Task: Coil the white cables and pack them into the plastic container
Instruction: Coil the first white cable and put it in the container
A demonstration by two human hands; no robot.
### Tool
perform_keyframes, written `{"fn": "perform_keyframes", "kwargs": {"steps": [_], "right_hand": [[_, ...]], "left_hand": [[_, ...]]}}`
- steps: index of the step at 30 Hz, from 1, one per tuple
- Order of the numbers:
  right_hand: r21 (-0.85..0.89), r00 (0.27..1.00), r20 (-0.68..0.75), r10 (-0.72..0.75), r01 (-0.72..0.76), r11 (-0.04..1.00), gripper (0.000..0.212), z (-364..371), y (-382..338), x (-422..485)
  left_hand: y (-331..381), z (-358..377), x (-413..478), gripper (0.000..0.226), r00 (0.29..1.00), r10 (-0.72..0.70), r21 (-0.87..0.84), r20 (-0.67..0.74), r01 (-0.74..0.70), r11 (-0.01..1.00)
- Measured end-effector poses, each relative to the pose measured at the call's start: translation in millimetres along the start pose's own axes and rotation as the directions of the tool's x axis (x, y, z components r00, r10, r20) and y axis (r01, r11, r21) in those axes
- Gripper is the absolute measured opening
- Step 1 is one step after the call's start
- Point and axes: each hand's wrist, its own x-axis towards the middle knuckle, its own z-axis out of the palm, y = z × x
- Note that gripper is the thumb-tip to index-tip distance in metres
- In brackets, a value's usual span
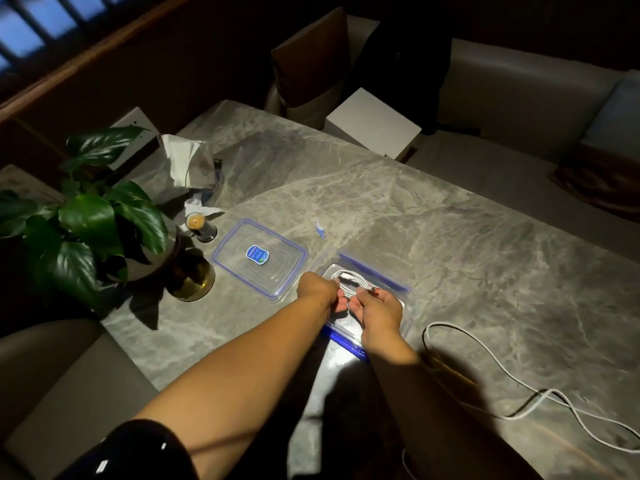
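Note:
A clear plastic container with blue clips sits on the marble table, just in front of me. Inside it lies a coiled white cable. My left hand grips the coil's left side, fingers curled round the loops. My right hand pinches the coil's right side near a connector end, over the container. A second white cable lies loose and uncoiled on the table to the right. The container's lid, clear with a blue rim and a blue sticker, lies flat to the left.
A potted plant in a gold vase stands at the left. Behind the lid are a small dark jar and crumpled tissue. A white box sits at the far edge. A small blue-and-white item lies beyond the container.

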Motion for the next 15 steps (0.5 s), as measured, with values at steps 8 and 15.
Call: {"fn": "perform_keyframes", "kwargs": {"steps": [8, 15], "right_hand": [[-0.193, 0.996, -0.030, -0.081, 0.074, 0.978, 0.014, 1.7, 5.8, 10.9], [-0.301, 0.993, 0.033, -0.113, 0.118, 0.946, 0.007, -1.1, 3.2, 16.6]], "left_hand": [[3.4, 14.3, 18.1, 0.019, 0.983, -0.157, 0.111, 0.091, 0.147, 0.983], [-1.3, 16.6, 33.5, 0.030, 0.964, -0.239, 0.138, 0.113, 0.223, 0.965]]}}
